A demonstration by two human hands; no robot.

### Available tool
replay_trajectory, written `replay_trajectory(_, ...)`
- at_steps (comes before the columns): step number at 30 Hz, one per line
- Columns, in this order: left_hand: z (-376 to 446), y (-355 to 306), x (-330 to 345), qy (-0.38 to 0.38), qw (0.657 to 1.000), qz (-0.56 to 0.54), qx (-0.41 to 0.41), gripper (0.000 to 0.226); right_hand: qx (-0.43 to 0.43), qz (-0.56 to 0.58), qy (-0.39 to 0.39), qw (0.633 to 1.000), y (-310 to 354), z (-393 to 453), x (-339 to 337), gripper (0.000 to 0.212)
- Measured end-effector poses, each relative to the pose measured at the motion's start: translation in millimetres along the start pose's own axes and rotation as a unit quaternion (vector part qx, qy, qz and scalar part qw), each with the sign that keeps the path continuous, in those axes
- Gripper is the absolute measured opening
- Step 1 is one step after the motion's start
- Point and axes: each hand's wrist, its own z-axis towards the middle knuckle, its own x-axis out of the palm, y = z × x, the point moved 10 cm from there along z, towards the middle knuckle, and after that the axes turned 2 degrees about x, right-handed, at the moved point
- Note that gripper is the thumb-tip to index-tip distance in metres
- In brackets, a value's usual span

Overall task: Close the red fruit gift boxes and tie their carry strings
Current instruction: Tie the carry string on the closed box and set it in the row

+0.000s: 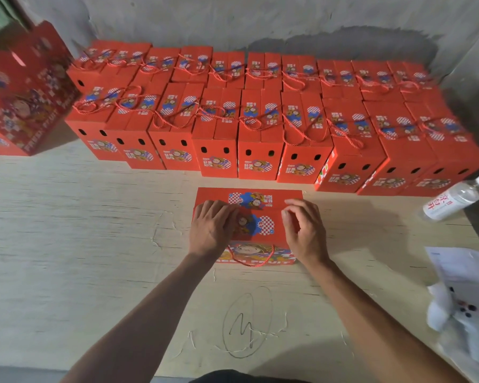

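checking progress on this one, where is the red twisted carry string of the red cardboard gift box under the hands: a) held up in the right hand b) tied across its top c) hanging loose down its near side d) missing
c: the red twisted carry string droops in a loop down the near side of the red cardboard gift box, while the left hand and right hand rest on its top.

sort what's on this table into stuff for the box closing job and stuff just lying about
For the job:
red gift box under both hands
its red carry string
left hand
right hand
rows of closed, tied boxes

Lying about:
water bottle
white plastic bag
pen scribble on the tabletop
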Motion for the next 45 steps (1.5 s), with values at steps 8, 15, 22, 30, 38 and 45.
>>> replay_trajectory(8,11,10,4,0.073,0.989,-0.068,-0.113,0.018,0.027,0.016,0.043,0.999,-7,2,4,0.024)
replay_trajectory(15,10,35,12,0.168,0.96,-0.025,-0.221,0.06,0.116,0.062,0.155,0.979,-14,4,16,0.03)
replay_trajectory(22,-26,67,9,0.121,0.866,-0.23,-0.427,0.105,0.355,0.198,0.154,0.901,-45,-24,27,0.068)
replay_trajectory(30,-42,78,16,0.099,0.829,-0.295,-0.465,0.094,0.376,0.17,0.155,0.897,-56,-24,33,0.052)
replay_trajectory(38,-39,76,18,0.1,0.821,-0.313,-0.467,0.101,0.345,0.189,0.104,0.914,-49,-27,25,0.057)
replay_trajectory(45,-8,40,-8,0.091,0.965,-0.095,-0.229,0.04,0.326,0.15,0.068,0.931,-42,-30,17,0.034)
